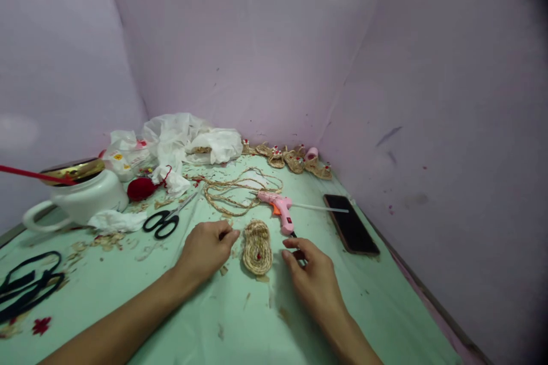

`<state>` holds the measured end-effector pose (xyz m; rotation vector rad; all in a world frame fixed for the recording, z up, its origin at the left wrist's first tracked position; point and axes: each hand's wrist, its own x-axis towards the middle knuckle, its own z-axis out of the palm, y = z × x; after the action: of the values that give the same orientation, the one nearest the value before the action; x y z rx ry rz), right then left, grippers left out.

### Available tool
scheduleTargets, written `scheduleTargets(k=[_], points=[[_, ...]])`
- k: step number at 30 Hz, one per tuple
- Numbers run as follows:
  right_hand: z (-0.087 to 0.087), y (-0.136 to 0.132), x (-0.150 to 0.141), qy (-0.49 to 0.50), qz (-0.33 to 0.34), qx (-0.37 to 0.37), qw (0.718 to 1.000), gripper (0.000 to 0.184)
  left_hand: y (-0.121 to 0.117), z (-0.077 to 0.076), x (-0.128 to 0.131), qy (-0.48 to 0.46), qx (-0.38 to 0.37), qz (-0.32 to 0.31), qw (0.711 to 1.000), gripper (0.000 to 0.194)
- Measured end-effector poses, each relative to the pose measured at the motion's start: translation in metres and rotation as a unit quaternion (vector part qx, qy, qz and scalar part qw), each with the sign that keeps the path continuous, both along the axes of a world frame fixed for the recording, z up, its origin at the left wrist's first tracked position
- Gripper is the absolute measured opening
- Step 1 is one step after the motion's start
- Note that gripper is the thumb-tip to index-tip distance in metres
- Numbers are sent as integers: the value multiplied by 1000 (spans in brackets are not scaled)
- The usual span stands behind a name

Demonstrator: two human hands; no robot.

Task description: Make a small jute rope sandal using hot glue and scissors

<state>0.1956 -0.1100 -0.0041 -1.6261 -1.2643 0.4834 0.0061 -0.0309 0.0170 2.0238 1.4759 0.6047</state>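
A small sole-shaped piece of coiled straw braid (257, 246) lies flat on the table, with a tiny red spot near its lower middle. Just left of it rests my left hand (208, 248), its fingers curled and thumb near the index tip; whatever they may hold is hidden. On the other side, apart from the braid piece, my right hand (314, 276) is open, with a gap between thumb and forefinger. A pink glue gun (279, 210) with a white glue stick lies just beyond the right hand, its dark cord running behind the fingers.
Loose braided cord (231, 194) lies behind the glue gun. Black-handled scissors (165, 221), red yarn (142, 189) and a white mug (92, 197) stand left. At right is a phone (351, 225). Several small straw slippers (295, 161) line the back, beside white plastic bags (180, 137).
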Motion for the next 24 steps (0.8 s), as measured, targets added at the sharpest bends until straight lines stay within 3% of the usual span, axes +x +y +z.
scheduleTargets(k=[7,12,17,24], points=[[-11,33,-14,-19,14,1,1000,8,-8,0,18,7,-39,-18,999,20],[-12,28,-15,12,47,22,999,8,-14,-7,17,-77,-68,-27,994,10],[-12,16,-14,30,68,65,995,9,-13,-15,19,-208,-157,-27,965,9],[-10,12,-14,57,93,93,990,13,-15,-8,23,-298,-253,-14,920,23]])
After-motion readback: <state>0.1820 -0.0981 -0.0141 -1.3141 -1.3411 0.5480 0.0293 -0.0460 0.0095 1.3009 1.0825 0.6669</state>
